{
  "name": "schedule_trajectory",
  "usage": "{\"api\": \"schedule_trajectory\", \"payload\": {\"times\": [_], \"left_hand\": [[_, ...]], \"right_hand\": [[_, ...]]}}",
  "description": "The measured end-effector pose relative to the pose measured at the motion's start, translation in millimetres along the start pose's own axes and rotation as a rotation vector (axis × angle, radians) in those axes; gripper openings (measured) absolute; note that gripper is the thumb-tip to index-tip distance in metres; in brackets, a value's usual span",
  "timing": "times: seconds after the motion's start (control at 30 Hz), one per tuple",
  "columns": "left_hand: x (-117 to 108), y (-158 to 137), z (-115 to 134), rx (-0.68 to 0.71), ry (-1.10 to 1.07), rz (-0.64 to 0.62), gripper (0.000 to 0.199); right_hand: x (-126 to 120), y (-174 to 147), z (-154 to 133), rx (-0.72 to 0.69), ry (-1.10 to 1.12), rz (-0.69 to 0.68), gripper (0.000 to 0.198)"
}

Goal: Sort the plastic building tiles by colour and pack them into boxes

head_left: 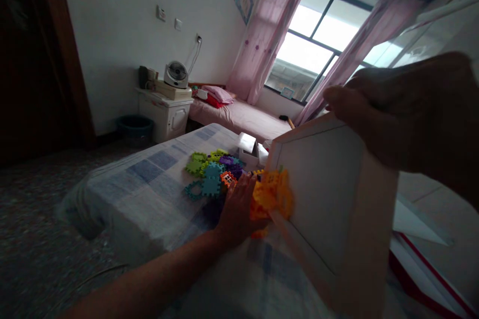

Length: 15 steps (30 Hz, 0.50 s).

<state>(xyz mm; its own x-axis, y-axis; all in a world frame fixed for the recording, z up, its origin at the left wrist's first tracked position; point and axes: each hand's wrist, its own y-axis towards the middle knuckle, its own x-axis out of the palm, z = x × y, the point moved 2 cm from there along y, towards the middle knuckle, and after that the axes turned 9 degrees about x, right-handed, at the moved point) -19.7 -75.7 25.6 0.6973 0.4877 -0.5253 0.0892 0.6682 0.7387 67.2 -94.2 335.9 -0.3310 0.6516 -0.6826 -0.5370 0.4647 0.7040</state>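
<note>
Orange pieces [264, 197] showed just right of the nearer left hand [239, 212], fingers spread, by the tilted box [374, 224] clamped in the right hand [396, 109].

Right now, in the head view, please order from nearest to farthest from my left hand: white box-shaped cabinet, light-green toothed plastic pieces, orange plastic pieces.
1. Orange plastic pieces, beside your left hand.
2. Light-green pieces, beyond it, leftward.
3. White cabinet, farther left, by the wall.
</note>
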Motion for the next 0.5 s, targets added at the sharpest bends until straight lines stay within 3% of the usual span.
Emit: {"api": "schedule_trajectory", "payload": {"times": [0.07, 0.17, 0.4, 0.5], "left_hand": [[0, 1, 0, -0.024, 0.007, 0.01, 0.096], [-2, 1, 2, -0.037, 0.012, 0.009, 0.102], [1, 2, -2, -0.081, 0.027, -0.054, 0.099], [3, 2, -5, -0.082, 0.056, -0.061, 0.095]], "right_hand": [[5, -5, -8, -0.217, -0.197, -0.046, 0.062], [14, -12, -14, -0.428, -0.209, -0.049, 0.059], [10, -21, -26, -0.591, -0.24, 0.053, 0.051], [9, -25, -19, -0.597, -0.301, 0.077, 0.052]]}}
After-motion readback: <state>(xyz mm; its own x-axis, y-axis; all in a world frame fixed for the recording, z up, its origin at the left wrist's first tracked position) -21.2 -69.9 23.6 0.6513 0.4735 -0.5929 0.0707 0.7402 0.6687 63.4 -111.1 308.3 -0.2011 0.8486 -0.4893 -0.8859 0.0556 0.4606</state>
